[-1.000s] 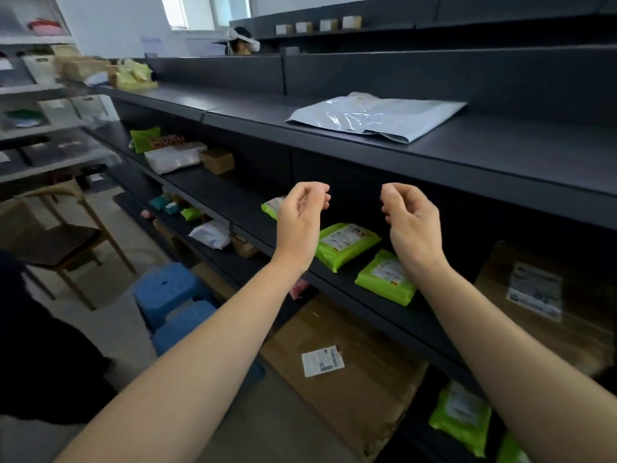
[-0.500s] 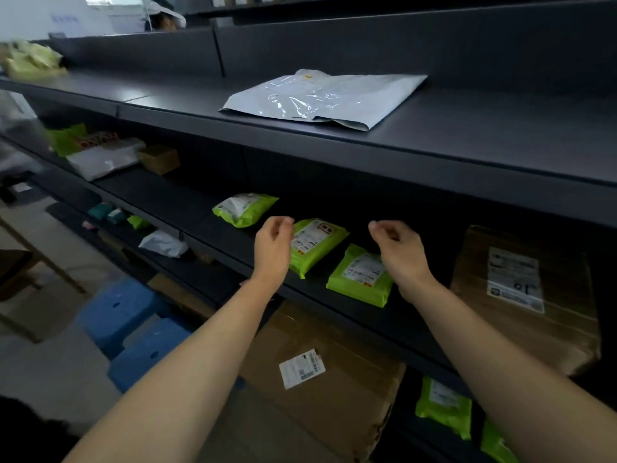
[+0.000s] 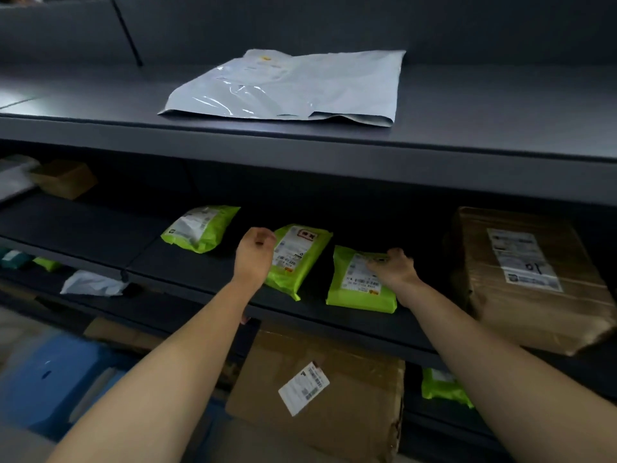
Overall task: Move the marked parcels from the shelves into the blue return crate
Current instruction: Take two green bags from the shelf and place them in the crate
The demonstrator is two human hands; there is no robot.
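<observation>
Down at the far left, on the floor, sits a blue plastic crate (image 3: 50,379), blurred and partly cut off by the frame. Above it a crumpled white bag (image 3: 91,284) lies on a lower shelf, and a small brown box (image 3: 63,177) rests at the left end of the middle shelf (image 3: 100,222). Further along that shelf lies the first green parcel (image 3: 200,228), untouched. The left hand (image 3: 254,253) hovers next, fingers curled loosely inward and holding nothing, just at the left edge of the second green parcel (image 3: 300,255), which carries a red-marked label. The right hand (image 3: 394,267) lies on top of the third green parcel (image 3: 359,280), fingers bent down over its white label; I cannot tell whether they have actually closed on it. A large grey mailer bag (image 3: 290,85) lies flat on the top shelf. At the right a big brown taped carton (image 3: 534,279) fills the middle shelf's end.
</observation>
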